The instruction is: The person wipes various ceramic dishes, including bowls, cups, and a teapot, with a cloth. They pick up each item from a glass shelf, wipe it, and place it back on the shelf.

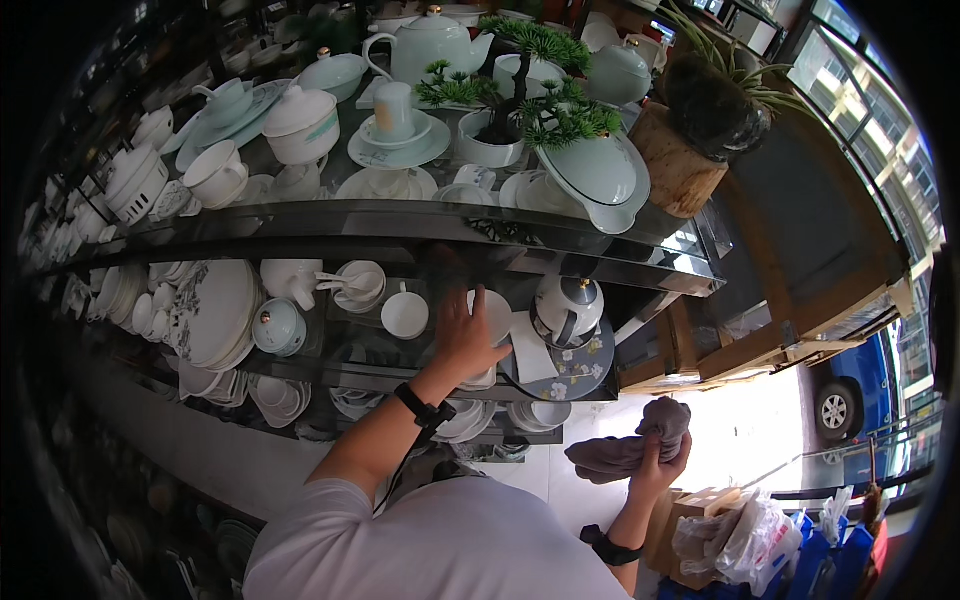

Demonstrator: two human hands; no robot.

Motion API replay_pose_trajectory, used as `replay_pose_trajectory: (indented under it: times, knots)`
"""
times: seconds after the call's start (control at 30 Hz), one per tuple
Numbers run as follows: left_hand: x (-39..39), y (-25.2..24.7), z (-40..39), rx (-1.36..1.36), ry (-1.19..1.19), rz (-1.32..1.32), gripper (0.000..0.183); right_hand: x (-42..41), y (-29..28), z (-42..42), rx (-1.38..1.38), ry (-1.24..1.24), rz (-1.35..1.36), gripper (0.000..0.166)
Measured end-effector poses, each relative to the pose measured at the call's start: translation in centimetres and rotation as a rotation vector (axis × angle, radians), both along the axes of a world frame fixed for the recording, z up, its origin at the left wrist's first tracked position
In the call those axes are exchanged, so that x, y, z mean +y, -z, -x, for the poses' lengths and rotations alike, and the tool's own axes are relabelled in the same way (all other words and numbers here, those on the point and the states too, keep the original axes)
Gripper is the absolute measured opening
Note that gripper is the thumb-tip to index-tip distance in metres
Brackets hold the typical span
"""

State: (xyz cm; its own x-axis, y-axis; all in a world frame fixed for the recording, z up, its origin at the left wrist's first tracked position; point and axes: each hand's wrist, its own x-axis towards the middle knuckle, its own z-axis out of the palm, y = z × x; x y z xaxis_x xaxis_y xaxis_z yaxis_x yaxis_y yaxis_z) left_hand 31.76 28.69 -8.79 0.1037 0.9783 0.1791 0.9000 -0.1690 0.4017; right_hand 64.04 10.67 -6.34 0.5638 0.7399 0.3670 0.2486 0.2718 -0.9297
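Note:
My left hand (469, 337) reaches over the middle glass shelf with its fingers spread. It partly covers a white ceramic bowl (495, 315); whether the fingers touch it I cannot tell. Left of the hand stands a white cup (405, 315). To its right, a white teapot with a dark lid (568, 307) rests on a round grey flowered tray (577, 373), beside a white card (532, 349). In my right hand (660, 465) is a bunched grey-brown cloth (626, 448), held away from the shelf.
Above, the upper glass shelf (360, 219) carries a large teapot (431, 52), an artificial bonsai (517, 90) and a lidded tureen (592, 169). Stacked plates (217, 311) stand at left. A wooden-framed crate (795, 247) is at right, with cardboard boxes (690, 517) and plastic bags (757, 536) below.

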Motion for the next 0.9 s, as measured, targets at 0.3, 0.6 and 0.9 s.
replay_pose_trajectory:
  times: [0.3,0.6,0.9]
  knots:
    - [1.4,0.9,0.7,-0.141,-0.006,-0.086,0.105,-1.1,0.3,-0.6,0.064,0.027,0.025,0.053]
    - [-1.6,-4.7,0.4,-0.510,0.142,-0.147,0.105,-0.8,0.9,2.0,0.211,-0.250,-0.230,0.067]
    - [-9.4,-10.5,1.0,-1.008,0.806,0.484,0.115,3.5,-3.4,11.9,-0.589,-0.434,-0.507,0.061]
